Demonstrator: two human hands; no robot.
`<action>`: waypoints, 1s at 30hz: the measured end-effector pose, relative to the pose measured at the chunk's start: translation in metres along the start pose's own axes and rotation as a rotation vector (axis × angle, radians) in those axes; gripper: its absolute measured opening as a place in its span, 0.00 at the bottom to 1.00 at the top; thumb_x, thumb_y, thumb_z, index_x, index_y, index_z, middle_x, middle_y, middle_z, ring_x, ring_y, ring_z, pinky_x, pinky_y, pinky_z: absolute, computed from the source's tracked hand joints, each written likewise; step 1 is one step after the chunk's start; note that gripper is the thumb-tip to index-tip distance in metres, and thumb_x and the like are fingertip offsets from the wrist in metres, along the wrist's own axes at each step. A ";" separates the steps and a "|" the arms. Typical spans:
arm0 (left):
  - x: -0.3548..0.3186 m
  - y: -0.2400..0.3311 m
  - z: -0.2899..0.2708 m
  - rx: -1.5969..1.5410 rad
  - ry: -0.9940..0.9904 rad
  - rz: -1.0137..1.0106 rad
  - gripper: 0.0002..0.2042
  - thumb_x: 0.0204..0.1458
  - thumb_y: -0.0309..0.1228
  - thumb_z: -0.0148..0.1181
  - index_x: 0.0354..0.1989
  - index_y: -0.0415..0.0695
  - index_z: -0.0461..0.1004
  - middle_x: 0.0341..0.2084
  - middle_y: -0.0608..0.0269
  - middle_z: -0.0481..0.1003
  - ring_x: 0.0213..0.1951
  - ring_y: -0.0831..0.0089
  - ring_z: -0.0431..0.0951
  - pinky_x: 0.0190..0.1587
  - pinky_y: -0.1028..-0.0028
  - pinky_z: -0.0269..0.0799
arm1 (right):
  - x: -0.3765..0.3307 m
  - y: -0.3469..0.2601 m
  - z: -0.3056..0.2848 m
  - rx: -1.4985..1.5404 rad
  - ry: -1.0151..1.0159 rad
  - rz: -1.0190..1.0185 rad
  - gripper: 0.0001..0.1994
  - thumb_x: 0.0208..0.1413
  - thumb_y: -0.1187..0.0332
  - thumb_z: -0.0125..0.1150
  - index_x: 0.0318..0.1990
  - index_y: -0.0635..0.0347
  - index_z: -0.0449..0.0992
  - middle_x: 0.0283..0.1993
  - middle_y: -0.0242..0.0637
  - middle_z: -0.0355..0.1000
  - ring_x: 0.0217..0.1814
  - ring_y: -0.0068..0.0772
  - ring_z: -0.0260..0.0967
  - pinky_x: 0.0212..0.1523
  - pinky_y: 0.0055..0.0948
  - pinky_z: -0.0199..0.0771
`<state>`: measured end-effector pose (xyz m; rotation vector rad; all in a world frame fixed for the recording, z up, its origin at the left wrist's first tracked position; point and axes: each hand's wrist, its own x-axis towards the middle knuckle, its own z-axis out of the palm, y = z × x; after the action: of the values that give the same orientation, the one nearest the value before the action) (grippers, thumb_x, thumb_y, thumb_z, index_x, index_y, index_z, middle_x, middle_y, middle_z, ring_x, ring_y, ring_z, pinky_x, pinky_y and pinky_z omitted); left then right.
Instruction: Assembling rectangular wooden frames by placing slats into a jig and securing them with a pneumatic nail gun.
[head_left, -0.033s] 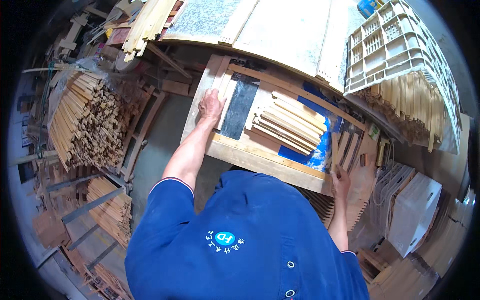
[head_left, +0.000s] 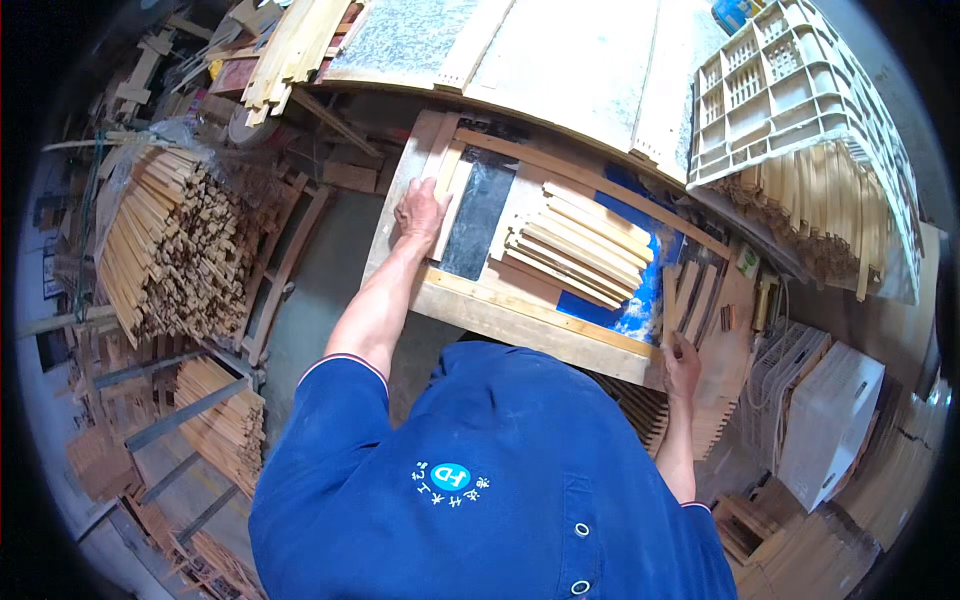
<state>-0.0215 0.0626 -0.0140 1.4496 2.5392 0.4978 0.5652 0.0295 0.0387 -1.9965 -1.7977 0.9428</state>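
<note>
I lean over a wooden work frame [head_left: 520, 315] set on a bench. My left hand [head_left: 420, 213] rests at its left side, fingers curled over a pale wooden slat [head_left: 447, 195] that lies next to a dark panel [head_left: 478, 220]. At the frame's right corner my right hand [head_left: 683, 366] grips the near ends of a few short slats [head_left: 692, 298]. Between my hands lies a stack of wooden slats [head_left: 580, 245] on a blue sheet [head_left: 640, 305].
A big bundle of wooden sticks [head_left: 150, 250] lies to the left, with more stacks [head_left: 225, 420] below it. A pale plastic crate [head_left: 790, 90] full of slats sits at the upper right. White boxes [head_left: 830, 420] stand at the right, and boards [head_left: 560, 50] lean behind the bench.
</note>
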 end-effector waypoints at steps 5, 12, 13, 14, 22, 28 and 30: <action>0.000 0.004 0.016 0.057 0.003 0.254 0.13 0.54 0.37 0.63 0.47 0.50 0.79 0.41 0.55 0.72 0.49 0.55 0.72 0.53 0.56 0.70 | -0.016 0.035 -0.004 -0.171 0.197 0.033 0.21 0.59 0.61 0.62 0.59 0.53 0.79 0.44 0.44 0.78 0.47 0.41 0.76 0.50 0.41 0.74; -0.083 0.009 0.006 -0.162 0.079 0.454 0.14 0.51 0.30 0.67 0.47 0.44 0.79 0.41 0.53 0.74 0.44 0.54 0.75 0.48 0.56 0.69 | 0.054 0.021 0.010 -0.508 0.349 -0.027 0.16 0.59 0.61 0.61 0.54 0.46 0.82 0.40 0.45 0.76 0.44 0.50 0.76 0.45 0.46 0.76; -0.098 0.022 0.010 -0.205 0.092 0.595 0.16 0.49 0.30 0.68 0.47 0.45 0.79 0.42 0.54 0.75 0.45 0.54 0.75 0.49 0.56 0.69 | 0.058 0.030 0.012 -0.502 0.386 -0.044 0.16 0.59 0.60 0.61 0.54 0.46 0.82 0.40 0.45 0.76 0.44 0.51 0.76 0.44 0.46 0.76; -0.112 0.039 0.006 -0.222 0.012 0.652 0.19 0.48 0.31 0.69 0.49 0.45 0.78 0.44 0.53 0.74 0.48 0.54 0.75 0.51 0.57 0.69 | 0.060 0.035 0.012 -0.507 0.400 -0.021 0.16 0.59 0.60 0.61 0.54 0.46 0.82 0.40 0.45 0.76 0.44 0.51 0.76 0.44 0.46 0.76; -0.061 0.174 -0.006 -0.286 -0.203 0.887 0.33 0.50 0.44 0.70 0.59 0.35 0.69 0.54 0.44 0.72 0.55 0.49 0.72 0.59 0.55 0.67 | 0.077 0.020 0.021 -0.528 0.367 -0.065 0.11 0.57 0.64 0.62 0.46 0.46 0.84 0.39 0.42 0.74 0.43 0.49 0.74 0.41 0.46 0.77; -0.005 0.210 0.059 -0.033 -0.326 0.992 0.41 0.52 0.62 0.59 0.62 0.38 0.68 0.54 0.43 0.72 0.59 0.49 0.70 0.62 0.52 0.62 | 0.086 0.026 0.023 -0.415 0.408 -0.125 0.13 0.53 0.70 0.62 0.46 0.53 0.82 0.42 0.46 0.74 0.45 0.53 0.73 0.48 0.48 0.75; -0.004 0.214 0.062 0.046 -0.422 0.974 0.41 0.52 0.65 0.57 0.62 0.39 0.69 0.53 0.44 0.73 0.58 0.50 0.71 0.61 0.52 0.63 | 0.065 0.021 0.020 -0.371 0.436 -0.111 0.13 0.54 0.69 0.61 0.48 0.55 0.82 0.43 0.47 0.75 0.46 0.55 0.73 0.48 0.47 0.75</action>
<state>0.1718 0.1723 0.0074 2.4338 1.4162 0.1948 0.5695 0.0844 -0.0066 -2.0716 -1.8926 0.1200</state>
